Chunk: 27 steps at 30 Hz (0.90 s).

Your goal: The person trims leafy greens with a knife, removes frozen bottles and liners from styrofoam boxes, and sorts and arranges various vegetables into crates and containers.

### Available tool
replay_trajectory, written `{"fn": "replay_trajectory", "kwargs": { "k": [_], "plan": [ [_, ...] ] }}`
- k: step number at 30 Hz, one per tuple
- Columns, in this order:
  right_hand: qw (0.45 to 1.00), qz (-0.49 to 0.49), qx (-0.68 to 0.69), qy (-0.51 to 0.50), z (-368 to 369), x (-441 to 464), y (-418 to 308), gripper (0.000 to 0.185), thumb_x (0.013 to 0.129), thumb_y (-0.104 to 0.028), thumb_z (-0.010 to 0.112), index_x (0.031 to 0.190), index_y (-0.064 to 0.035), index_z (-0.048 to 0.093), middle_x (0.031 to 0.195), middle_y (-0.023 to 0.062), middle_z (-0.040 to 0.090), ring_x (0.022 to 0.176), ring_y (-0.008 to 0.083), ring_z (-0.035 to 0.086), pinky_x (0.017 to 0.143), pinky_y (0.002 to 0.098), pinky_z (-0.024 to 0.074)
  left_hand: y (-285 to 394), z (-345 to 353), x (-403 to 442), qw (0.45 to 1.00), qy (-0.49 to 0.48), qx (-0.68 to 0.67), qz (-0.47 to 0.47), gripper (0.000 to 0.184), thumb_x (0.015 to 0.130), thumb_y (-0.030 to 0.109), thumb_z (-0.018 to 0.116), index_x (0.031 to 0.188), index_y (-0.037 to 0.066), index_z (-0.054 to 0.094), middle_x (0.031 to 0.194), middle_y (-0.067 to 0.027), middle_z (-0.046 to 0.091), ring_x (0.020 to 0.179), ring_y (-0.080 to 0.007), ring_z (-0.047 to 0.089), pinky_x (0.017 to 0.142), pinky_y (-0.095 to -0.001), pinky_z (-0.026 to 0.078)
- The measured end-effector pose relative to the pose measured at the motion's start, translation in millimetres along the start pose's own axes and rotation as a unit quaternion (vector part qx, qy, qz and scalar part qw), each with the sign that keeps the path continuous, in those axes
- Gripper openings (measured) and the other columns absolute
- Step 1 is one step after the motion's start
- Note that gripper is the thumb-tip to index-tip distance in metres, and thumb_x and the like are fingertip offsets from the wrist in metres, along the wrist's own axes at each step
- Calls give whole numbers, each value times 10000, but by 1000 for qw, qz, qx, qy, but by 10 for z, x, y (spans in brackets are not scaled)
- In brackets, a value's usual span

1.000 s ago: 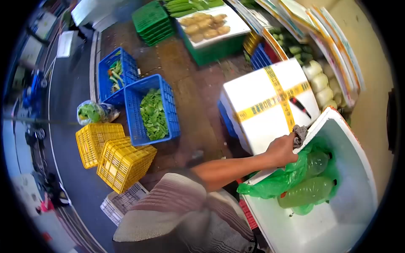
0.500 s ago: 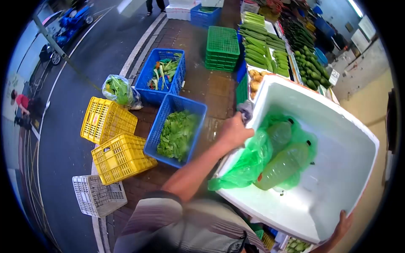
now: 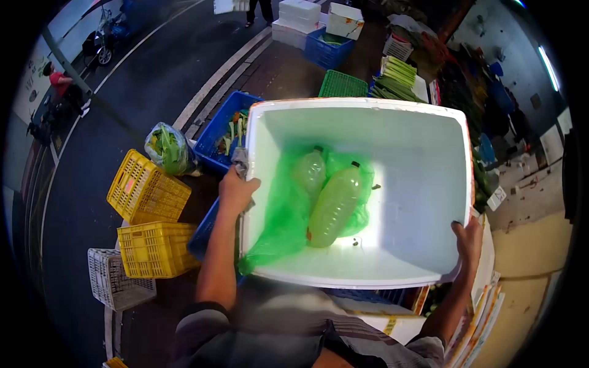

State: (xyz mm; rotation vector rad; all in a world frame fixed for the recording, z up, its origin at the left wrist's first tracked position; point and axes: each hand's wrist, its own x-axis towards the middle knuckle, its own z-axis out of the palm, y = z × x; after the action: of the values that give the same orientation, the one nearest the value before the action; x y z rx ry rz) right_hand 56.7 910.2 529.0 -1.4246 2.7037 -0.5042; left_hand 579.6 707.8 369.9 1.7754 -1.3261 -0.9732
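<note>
A large white foam box (image 3: 405, 178) is held in front of my body, its open top facing me. My left hand (image 3: 236, 191) grips its left wall, with a crumpled grey cloth (image 3: 240, 162) also at the fingers. Around the right wall, my right hand (image 3: 468, 240) is closed with the thumb over the rim. Inside the box lie a bottle of yellowish liquid (image 3: 335, 205) and a second clear bottle (image 3: 311, 172), on and partly under a green plastic bag (image 3: 279, 208). A few dark bits lie near the bottles.
Yellow crates (image 3: 153, 248), a white crate (image 3: 116, 279), a bagged leafy bundle (image 3: 167, 149) and a blue crate (image 3: 208, 144) stand left. Ahead are a green crate (image 3: 342, 84), foam boxes (image 3: 299, 17) and vegetables (image 3: 399, 76). A person in red (image 3: 59, 83) is on the far left.
The foam box has been lifted and swung left, now level before me. My right hand, out of view at first, has come onto its right wall. The view has turned toward the street.
</note>
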Motion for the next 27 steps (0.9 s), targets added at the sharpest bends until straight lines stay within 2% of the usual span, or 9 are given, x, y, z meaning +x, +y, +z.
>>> {"fn": "replay_trajectory", "kwargs": {
  "k": [5,6,9,12,15,20,23,24,27],
  "plan": [
    [999,-17,-28,-31,572,1374,-462,450,729,-308,696,1010,42,659,821,256,672,801,405,678,717,455,500,-80,336,967,999,30,3,-17,513,689,237,743,1131,-5,644,1018,-222,719,984,-382,688,867,-421,528],
    [999,-39,15,-31,624,1544,-730,461,725,-331,695,951,67,642,812,265,667,791,424,673,695,466,498,-38,426,1207,999,40,-3,-12,513,689,233,742,1132,-7,644,1023,-222,719,986,-381,688,869,-420,528],
    [997,-67,-34,-12,783,2177,-950,420,723,-314,702,879,68,620,788,272,652,776,434,660,683,467,497,-56,762,1878,999,37,-33,-16,516,683,227,743,1129,-13,643,1028,-225,717,987,-380,688,873,-421,527],
    [999,-42,-30,-14,883,2749,-1030,418,711,-305,713,874,70,625,773,269,649,763,436,655,684,463,504,213,990,2264,998,21,-38,-44,520,676,243,740,1122,-7,648,1025,-219,719,984,-376,690,866,-417,530],
    [999,-48,-4,-7,1015,3334,-1125,405,708,-301,715,859,64,624,778,264,654,765,432,658,687,456,508,484,1263,2800,999,34,-15,-13,518,676,242,737,1121,-9,649,1031,-218,719,980,-374,691,860,-416,531],
    [999,-21,-33,-30,1371,4515,-1152,406,702,-307,739,886,41,640,790,259,660,771,443,657,681,459,507,825,1893,3776,999,12,-7,-30,549,676,221,734,1174,13,631,1040,-208,718,993,-377,684,869,-419,530],
    [998,-52,-25,-13,1640,5236,-1137,410,709,-309,746,911,35,648,781,253,661,769,446,660,670,462,507,1100,2324,4420,1000,30,-6,4,561,680,199,730,1199,16,621,1054,-217,712,997,-376,683,866,-424,530],
    [999,-27,-39,-1,1657,5378,-1235,444,691,-282,732,899,93,617,794,277,649,765,419,673,676,463,496,1256,2402,4568,1000,22,-1,-1,572,685,186,726,1220,20,609,1061,-220,707,991,-376,685,860,-421,533],
    [1000,-11,19,6,1820,5933,-1162,455,694,-290,740,923,86,623,812,277,656,791,431,676,692,467,502,1518,2715,5080,999,5,-42,0,575,694,182,719,1232,22,598,1049,-216,711,981,-368,690,853,-420,536]
  ]
}}
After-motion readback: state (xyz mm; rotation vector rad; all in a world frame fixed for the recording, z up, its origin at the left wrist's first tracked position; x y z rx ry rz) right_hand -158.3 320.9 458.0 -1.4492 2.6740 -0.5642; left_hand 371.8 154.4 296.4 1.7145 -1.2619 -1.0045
